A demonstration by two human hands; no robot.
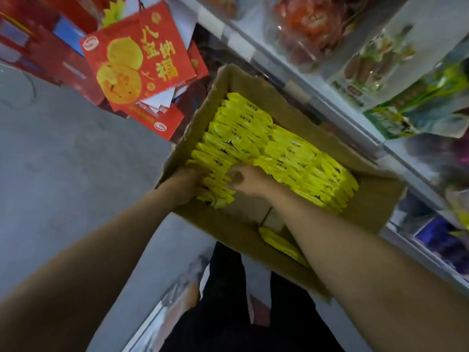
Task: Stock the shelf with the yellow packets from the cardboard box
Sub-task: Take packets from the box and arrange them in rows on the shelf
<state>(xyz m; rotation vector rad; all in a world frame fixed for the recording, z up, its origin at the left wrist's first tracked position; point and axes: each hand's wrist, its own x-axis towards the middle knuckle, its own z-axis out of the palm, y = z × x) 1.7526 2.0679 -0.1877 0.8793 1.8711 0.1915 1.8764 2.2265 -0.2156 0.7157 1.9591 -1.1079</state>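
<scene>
red gift boxes (pixel 137 72) beside cardboard box (pixel 375 196)

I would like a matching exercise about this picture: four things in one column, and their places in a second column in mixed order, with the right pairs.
Things:
1. yellow packets
2. red gift boxes
3. shelf
4. right hand

Places:
A. stacked beyond the box's far left corner
B. right of the cardboard box
C. on the packets' near end
D. in rows inside the box

Pairs: 1-D, 2-A, 3-B, 4-C
</scene>
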